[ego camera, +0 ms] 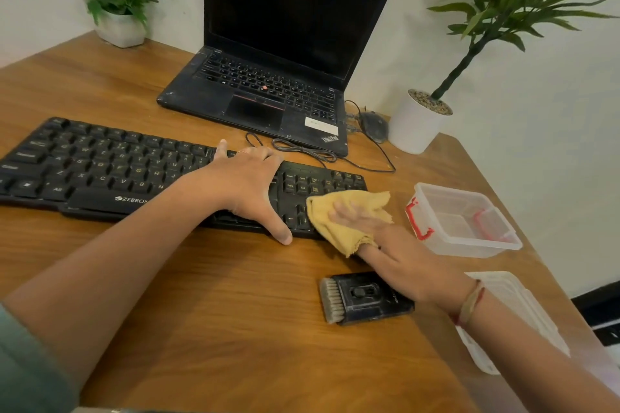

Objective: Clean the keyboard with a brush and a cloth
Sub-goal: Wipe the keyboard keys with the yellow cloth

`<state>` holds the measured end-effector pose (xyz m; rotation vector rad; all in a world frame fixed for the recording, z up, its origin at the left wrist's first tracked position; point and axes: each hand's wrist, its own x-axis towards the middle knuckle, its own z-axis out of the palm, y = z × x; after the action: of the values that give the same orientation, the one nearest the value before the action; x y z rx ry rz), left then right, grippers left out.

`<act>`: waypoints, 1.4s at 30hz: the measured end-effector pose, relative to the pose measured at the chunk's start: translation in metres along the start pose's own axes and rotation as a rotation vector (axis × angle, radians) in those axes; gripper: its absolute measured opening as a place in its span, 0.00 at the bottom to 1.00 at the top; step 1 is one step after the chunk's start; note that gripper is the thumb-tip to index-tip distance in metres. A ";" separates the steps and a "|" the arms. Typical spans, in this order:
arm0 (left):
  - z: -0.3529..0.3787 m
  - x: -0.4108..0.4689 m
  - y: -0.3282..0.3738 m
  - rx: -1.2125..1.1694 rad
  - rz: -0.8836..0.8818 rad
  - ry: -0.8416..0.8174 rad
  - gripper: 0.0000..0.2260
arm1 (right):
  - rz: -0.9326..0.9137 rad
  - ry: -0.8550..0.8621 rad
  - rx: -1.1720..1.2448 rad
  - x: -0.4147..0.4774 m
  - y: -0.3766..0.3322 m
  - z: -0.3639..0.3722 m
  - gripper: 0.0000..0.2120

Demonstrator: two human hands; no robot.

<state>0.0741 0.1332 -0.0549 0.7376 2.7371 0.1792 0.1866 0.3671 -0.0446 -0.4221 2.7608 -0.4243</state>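
A black keyboard lies across the wooden desk. My left hand rests spread on its right-middle part, fingers straight, thumb reaching over the front edge. A yellow cloth covers the keyboard's right end. My right hand presses on the cloth with straight fingers, the thumb tucked under its near edge. The black brush, pale bristles pointing left, lies on the desk in front of the keyboard, just under my right wrist.
An open black laptop stands behind the keyboard, with a cable and a mouse beside it. A clear plastic box with red clips sits to the right, its lid nearer me. Potted plants stand at the back left and right.
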 end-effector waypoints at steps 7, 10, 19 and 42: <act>0.001 0.000 -0.001 0.000 0.003 0.006 0.62 | 0.078 0.119 0.089 -0.001 0.005 -0.007 0.21; 0.000 0.000 0.000 0.007 -0.001 0.001 0.62 | -0.012 -0.015 0.060 -0.016 -0.006 0.002 0.19; 0.000 0.000 0.001 0.002 0.000 0.000 0.62 | 0.023 0.024 0.123 -0.019 -0.003 0.004 0.19; 0.002 0.002 0.001 -0.010 0.009 0.017 0.62 | 0.138 0.174 0.132 0.004 0.002 0.001 0.23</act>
<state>0.0731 0.1352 -0.0571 0.7498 2.7473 0.2025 0.1832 0.3678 -0.0472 -0.1676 2.8834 -0.6308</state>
